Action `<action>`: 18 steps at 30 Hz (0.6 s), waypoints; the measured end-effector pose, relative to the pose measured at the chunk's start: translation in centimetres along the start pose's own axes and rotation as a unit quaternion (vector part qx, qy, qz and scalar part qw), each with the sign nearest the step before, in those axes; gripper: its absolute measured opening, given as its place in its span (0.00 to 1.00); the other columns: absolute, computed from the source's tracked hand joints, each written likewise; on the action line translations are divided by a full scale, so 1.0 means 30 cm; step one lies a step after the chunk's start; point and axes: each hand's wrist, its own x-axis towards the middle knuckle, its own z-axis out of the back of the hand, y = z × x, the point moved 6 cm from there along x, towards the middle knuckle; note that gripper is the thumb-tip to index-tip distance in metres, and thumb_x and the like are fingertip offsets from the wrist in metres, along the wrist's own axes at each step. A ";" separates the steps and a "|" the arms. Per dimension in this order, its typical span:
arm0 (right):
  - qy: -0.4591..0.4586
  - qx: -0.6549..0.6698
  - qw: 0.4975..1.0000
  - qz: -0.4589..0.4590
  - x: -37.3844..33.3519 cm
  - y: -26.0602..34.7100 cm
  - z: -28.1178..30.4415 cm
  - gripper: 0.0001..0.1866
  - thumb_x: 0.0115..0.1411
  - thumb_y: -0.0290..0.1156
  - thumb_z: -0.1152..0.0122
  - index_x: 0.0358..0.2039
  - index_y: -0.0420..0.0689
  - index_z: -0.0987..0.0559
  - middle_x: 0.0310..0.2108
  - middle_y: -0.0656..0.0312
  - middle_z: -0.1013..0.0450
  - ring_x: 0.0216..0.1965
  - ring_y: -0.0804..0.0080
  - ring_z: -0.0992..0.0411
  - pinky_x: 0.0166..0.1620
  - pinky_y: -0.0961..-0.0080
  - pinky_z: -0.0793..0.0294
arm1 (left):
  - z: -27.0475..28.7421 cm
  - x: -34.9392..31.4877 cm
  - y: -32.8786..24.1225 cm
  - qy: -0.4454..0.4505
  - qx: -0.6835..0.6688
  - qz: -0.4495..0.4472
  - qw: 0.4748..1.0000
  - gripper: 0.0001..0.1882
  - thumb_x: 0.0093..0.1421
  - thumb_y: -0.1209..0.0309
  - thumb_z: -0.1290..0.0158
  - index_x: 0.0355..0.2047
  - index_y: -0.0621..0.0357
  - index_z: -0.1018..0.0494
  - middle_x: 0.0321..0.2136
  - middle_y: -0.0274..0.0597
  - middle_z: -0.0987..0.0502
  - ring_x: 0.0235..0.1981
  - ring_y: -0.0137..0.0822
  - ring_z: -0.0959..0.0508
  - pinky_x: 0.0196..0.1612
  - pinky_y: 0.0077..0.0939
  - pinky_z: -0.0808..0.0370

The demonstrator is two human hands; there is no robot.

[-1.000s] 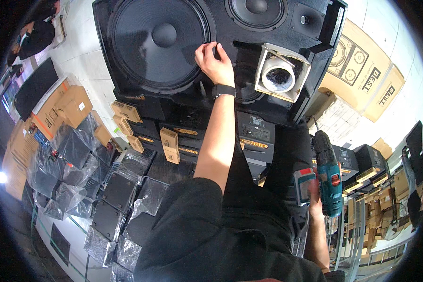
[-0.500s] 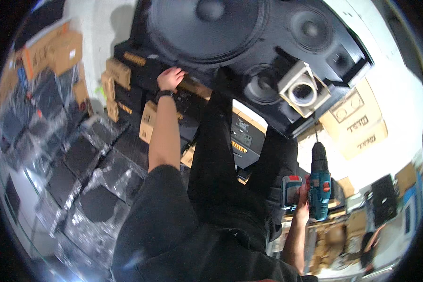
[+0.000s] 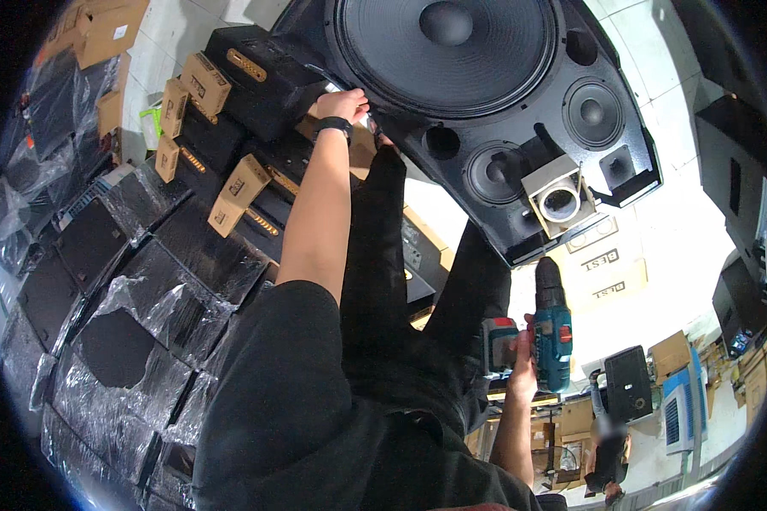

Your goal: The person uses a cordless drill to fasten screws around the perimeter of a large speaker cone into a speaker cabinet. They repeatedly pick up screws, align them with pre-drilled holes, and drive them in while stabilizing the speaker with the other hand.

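Note:
My right hand [image 3: 522,362] grips a teal cordless drill [image 3: 554,345] by its handle, with the chuck pointing away from me. At the near left edge of a large black speaker cabinet [image 3: 418,140], my left hand [image 3: 341,106] has its fingers curled in. Whatever the fingertips hold, if anything, is too small to tell. A big round woofer [image 3: 447,64] and smaller drivers are set in the cabinet's face. On its near right part sits a pale square frame [image 3: 547,180] around a whitish ring [image 3: 560,204].
Black speaker boxes [image 3: 260,77] and small brown cartons [image 3: 234,198] stand at the left, beside plastic-wrapped black panels [image 3: 115,345]. A flat printed carton [image 3: 609,268] lies right of the cabinet. Farther right are a blue-and-white unit [image 3: 682,409] and another person [image 3: 609,460].
My left hand has shifted along the cabinet's edge, its fingers going from loosely spread to curled. My view has turned, and the drill remains in my right hand.

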 end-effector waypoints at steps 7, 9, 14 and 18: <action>-0.002 -0.089 0.996 0.000 -0.007 -0.089 0.002 0.18 0.74 0.36 0.37 0.60 0.41 0.19 0.42 0.66 0.20 0.37 0.81 0.28 0.42 0.76 0.27 | 0.004 0.146 0.055 -0.024 -0.019 0.047 0.998 0.20 0.59 0.65 0.29 0.40 0.70 0.22 0.38 0.52 0.14 0.38 0.44 0.12 0.39 0.37 0.13; 0.017 -0.072 0.997 0.023 0.004 -0.114 0.026 0.30 0.71 0.33 0.33 0.68 0.38 0.31 0.50 0.59 0.22 0.47 0.73 0.26 0.53 0.69 0.26 | -0.017 0.125 0.043 -0.126 0.053 0.028 0.990 0.25 0.57 0.60 0.27 0.34 0.73 0.23 0.29 0.49 0.13 0.31 0.39 0.11 0.38 0.35 0.13; 0.007 0.001 1.000 -0.025 0.007 -0.150 0.059 0.34 0.68 0.27 0.31 0.70 0.37 0.36 0.51 0.57 0.23 0.51 0.70 0.25 0.56 0.65 0.27 | -0.020 0.025 -0.007 -0.187 0.145 0.024 0.971 0.30 0.57 0.51 0.26 0.35 0.74 0.18 0.30 0.44 0.11 0.34 0.31 0.10 0.42 0.27 0.14; -0.025 -0.019 0.999 0.026 0.025 -0.120 0.060 0.17 0.72 0.30 0.36 0.57 0.37 0.19 0.38 0.65 0.21 0.35 0.80 0.27 0.41 0.75 0.26 | -0.011 0.031 -0.007 -0.167 0.142 0.018 0.976 0.24 0.58 0.53 0.27 0.32 0.67 0.16 0.29 0.43 0.12 0.32 0.31 0.12 0.38 0.26 0.14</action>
